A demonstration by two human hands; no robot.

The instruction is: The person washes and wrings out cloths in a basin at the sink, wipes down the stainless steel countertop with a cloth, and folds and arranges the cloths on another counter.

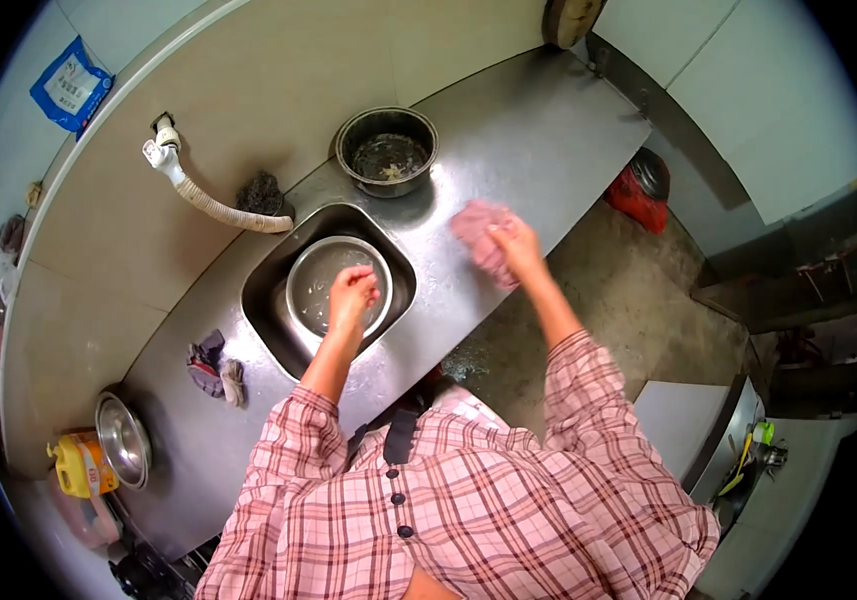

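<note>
The one view looks from the person's head, forward and steeply down, over the shirt (489,500) on the near side. It sits close above the left hand (352,297) and right hand (518,246), yet takes in the far wall (279,90) and the floor (599,260) at right; the counter (549,125) slants from near left to far right.

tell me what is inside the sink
A round metal basin sits inside the sink, with what looks like water in it. The left hand hides part of the basin, and the basin covers the sink floor beneath it, so nothing there can be seen.
</note>
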